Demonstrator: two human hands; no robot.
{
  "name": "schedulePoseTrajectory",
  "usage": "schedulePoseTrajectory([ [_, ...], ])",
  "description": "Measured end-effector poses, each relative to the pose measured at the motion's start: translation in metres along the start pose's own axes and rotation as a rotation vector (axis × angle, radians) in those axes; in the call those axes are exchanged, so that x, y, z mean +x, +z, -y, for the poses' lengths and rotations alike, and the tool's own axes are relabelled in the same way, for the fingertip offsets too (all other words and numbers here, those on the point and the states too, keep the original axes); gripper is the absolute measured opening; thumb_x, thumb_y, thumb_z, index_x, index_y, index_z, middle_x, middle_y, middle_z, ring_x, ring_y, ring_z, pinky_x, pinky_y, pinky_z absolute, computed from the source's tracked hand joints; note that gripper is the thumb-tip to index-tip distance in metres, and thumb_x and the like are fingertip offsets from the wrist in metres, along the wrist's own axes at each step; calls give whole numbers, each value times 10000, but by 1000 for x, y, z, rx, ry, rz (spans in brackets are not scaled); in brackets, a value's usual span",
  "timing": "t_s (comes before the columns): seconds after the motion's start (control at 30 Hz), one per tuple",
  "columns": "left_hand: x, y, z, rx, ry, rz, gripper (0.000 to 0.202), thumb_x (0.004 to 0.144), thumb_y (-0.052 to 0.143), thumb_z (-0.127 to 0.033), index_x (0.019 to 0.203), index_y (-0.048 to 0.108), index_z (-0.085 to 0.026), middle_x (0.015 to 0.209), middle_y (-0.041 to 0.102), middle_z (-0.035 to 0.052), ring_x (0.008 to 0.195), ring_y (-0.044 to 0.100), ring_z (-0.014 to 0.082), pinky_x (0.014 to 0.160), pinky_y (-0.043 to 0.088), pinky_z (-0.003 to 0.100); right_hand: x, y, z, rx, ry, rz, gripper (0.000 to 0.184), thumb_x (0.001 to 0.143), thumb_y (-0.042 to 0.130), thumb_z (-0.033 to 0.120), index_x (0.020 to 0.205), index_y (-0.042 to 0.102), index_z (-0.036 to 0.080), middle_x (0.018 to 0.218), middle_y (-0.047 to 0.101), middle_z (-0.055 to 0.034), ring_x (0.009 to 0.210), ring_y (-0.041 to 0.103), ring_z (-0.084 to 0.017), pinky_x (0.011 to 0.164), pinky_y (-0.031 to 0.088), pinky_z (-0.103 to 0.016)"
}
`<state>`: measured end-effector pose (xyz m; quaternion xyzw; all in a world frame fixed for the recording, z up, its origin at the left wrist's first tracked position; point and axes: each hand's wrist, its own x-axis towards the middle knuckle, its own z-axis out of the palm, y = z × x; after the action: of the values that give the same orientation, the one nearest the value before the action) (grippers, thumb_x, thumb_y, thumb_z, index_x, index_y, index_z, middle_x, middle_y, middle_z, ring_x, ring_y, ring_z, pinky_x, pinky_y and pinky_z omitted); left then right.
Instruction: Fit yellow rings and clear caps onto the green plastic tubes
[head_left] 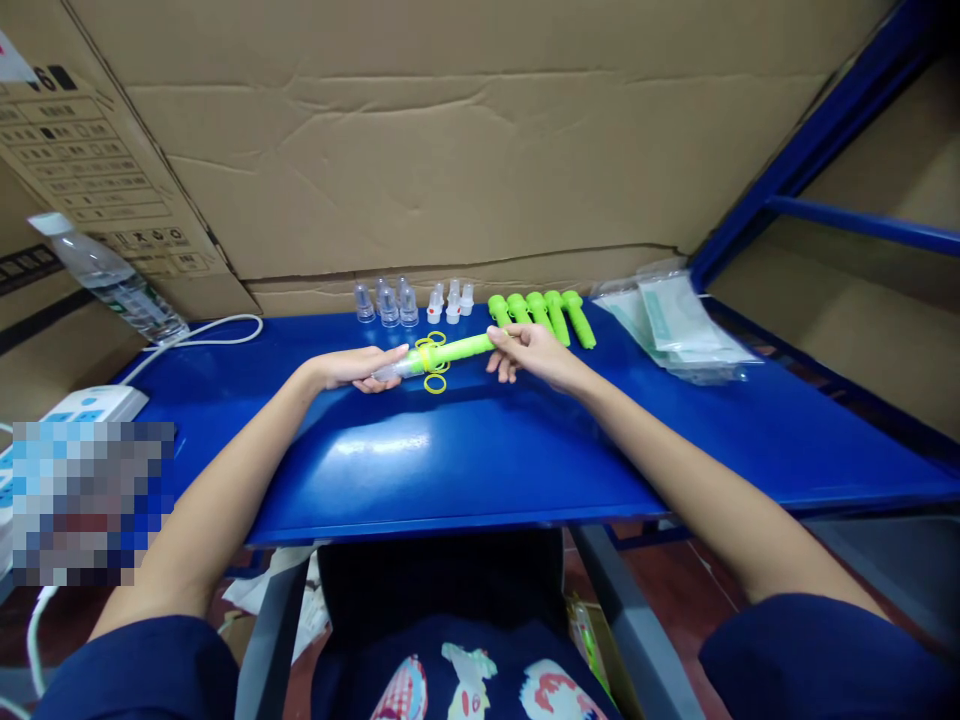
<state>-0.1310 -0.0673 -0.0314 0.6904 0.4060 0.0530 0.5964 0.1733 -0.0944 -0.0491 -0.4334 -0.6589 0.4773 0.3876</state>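
Observation:
A lime-green plastic tube (465,348) with a clear end piece (397,368) is held level above the table. My left hand (360,368) is closed round the clear end on the left. My right hand (529,350) pinches the green end between thumb and fingers, its other fingers loosely curled. Near the joint of the two parts are several thin yellow-green rings (435,383); some overlap the tube in view, and I cannot tell whether any sit around it.
At the back stand clear caps (387,303), small white-and-clear parts (453,302) and several green tubes (555,316). Plastic bags (675,315) lie right on the blue table (465,470). A tilted water bottle (112,280), a cable and a power strip (97,402) are left. Cardboard (465,150) walls the back.

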Motion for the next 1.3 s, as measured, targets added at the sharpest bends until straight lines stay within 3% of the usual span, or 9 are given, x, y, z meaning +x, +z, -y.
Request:
schedulePoseTrajectory([
  [0.17,2,-4,4,-31,69,11,658,816,447,-803,633,588,-186,462,331,-23,374,212,66,321,128,219,-1,-7,6,-15,-248,-171,579,704,750,671,1011,598,204,864,664,-54,717,650,-155,645,581,-298],
  [0.33,5,-5,7,-128,155,-23,673,840,387,-808,710,579,-177,482,318,-38,389,255,69,346,226,205,5,-17,3,-1,-378,-376,589,711,730,694,1057,568,245,910,651,-41,835,683,-188,767,598,-331],
  [0.5,16,-3,5,-214,232,-284,572,933,393,-685,910,582,-145,605,467,-7,467,395,83,441,329,197,15,-29,-9,82,-508,-536,516,723,756,649,1021,578,267,865,635,-8,770,691,-174,708,604,-315],
  [0.63,35,-12,3,35,186,-580,295,983,485,-440,893,502,-160,638,497,-18,487,400,83,497,322,212,17,-33,-12,96,-508,-544,492,736,756,632,1022,586,270,849,637,-4,762,694,-172,716,608,-320],
  [0.77,56,-23,-8,467,36,-757,261,906,628,-386,974,524,-157,729,615,32,681,591,175,697,440,277,15,-29,-11,95,-484,-504,488,738,756,628,1015,589,264,843,643,-6,747,690,-170,720,611,-325],
  [0.9,73,-22,-32,799,-47,-780,370,860,651,-405,1100,566,-136,1040,683,155,1005,661,306,856,488,346,13,-25,-10,92,-471,-467,486,743,753,625,1015,590,257,824,653,-8,736,687,-164,717,609,-316],
  [1.0,82,-13,-53,933,-84,-792,430,882,603,-381,1208,556,-104,1173,656,222,1092,650,348,878,507,384,11,-22,-8,84,-459,-446,488,742,753,626,1013,588,255,829,657,-9,716,681,-157,709,609,-311],
  [1.2,90,-1,-84,1064,-74,-822,466,833,649,-231,1274,559,-110,1239,636,233,1157,634,370,919,531,424,7,-20,-2,62,-471,-425,489,753,736,635,1018,587,253,833,649,-11,688,668,-149,707,607,-312],
  [1.3,91,-3,-95,1069,-71,-839,466,862,629,-252,1298,558,-105,1250,633,237,1197,616,367,961,518,440,7,-21,0,65,-469,-434,496,749,733,647,1016,581,257,821,650,-11,697,669,-157,711,607,-320],
])
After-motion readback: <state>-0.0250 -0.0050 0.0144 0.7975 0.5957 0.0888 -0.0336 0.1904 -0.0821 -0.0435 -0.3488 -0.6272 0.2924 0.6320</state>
